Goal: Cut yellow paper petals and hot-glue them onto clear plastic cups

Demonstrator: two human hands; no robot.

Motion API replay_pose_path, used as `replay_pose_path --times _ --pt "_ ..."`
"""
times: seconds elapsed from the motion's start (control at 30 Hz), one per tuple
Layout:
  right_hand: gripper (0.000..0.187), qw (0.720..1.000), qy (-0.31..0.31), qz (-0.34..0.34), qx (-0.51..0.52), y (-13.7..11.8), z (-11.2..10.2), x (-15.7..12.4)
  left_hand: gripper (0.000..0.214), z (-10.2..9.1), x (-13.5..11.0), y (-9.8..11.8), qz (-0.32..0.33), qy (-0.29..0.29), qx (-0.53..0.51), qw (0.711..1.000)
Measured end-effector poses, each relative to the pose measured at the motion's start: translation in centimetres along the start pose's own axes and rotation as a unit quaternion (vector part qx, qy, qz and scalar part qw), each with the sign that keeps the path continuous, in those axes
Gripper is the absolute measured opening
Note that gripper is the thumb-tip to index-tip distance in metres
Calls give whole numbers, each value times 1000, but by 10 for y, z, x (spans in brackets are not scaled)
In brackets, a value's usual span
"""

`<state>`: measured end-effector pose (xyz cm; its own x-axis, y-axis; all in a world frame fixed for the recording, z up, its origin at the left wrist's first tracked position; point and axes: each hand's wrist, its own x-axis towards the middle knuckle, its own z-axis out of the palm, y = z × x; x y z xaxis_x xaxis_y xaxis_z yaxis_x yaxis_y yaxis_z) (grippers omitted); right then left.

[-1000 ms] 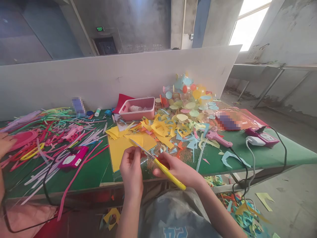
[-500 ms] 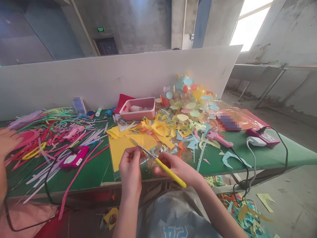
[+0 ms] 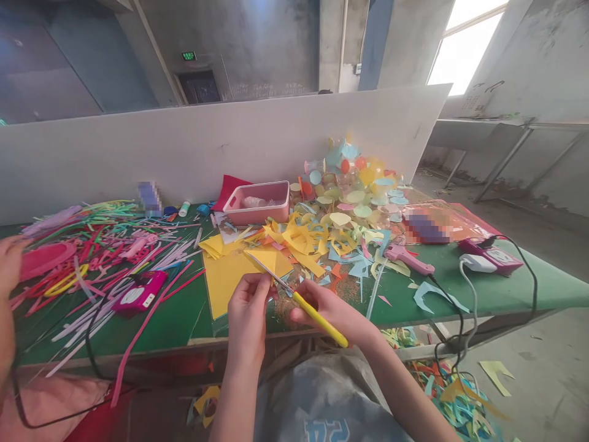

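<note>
My right hand is closed round the yellow handle of a pair of scissors, whose metal blades point up and left over a yellow paper sheet. Close beside the blades, my left hand has its fingers pinched on a small clear piece that I cannot make out well. Both hands hover at the near edge of the green table.
A pink tray stands at the back, beside a pile of coloured paper discs. Coloured strips cover the left. A pink glue gun, a pink device and cables lie around. Another person's hand shows at far left.
The scissors and both hands have shifted slightly right and up over the yellow sheet. The other person's hand at far left has drawn back a little.
</note>
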<state>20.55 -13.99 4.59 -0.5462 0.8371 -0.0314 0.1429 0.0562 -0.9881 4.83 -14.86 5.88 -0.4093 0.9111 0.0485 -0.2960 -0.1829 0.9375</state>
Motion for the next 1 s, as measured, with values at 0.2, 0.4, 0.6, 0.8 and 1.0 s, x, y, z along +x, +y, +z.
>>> replay_pose_path --times 0.2,0.4,0.6,0.8,1.0 --pt "55 1000 -8 -10 -20 -2 0 -2 35 -2 0 1 -13 -15 5 1000" --pt "48 1000 1 -20 0 0 1 -2 31 -2 -3 -3 -21 -63 19 998" --pt "46 1000 15 0 24 3 0 2 32 -3 -2 -5 -10 -63 37 997" --pt "48 1000 19 9 -4 2 1 1 34 -4 1 -8 28 -14 44 999" --pt "53 999 0 6 -39 -1 0 -1 29 -9 3 -9 44 14 64 997"
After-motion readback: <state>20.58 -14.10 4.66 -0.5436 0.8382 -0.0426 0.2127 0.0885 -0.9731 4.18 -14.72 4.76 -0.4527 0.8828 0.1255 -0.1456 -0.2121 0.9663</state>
